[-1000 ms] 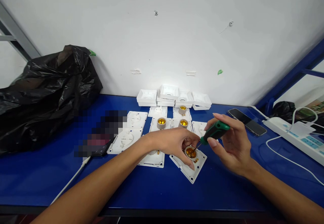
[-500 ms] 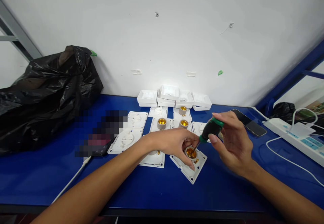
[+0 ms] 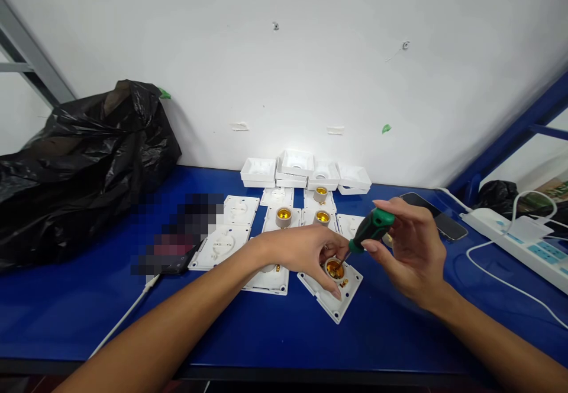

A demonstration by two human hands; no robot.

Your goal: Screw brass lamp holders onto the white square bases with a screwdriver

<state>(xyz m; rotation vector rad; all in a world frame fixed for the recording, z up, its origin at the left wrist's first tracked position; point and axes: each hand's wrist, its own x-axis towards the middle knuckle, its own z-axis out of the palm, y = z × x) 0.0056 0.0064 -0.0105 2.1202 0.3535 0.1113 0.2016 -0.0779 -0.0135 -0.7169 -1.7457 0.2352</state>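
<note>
The right hand has its fingers pinching a green-and-black screwdriver, its shaft entering the round, gold-lined socket between the left hand's clasping fingers, above a square white plate.

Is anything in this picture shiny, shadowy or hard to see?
Head view: highlights streak the crinkled black plastic bag, and a soft shadow falls on the white wall beside it; head view: square mosaic blocks hide part of the dark phone at left; head view: the green-and-black screwdriver reads clearly, but its tip is indistinct inside the gold-lined round socket.
</note>
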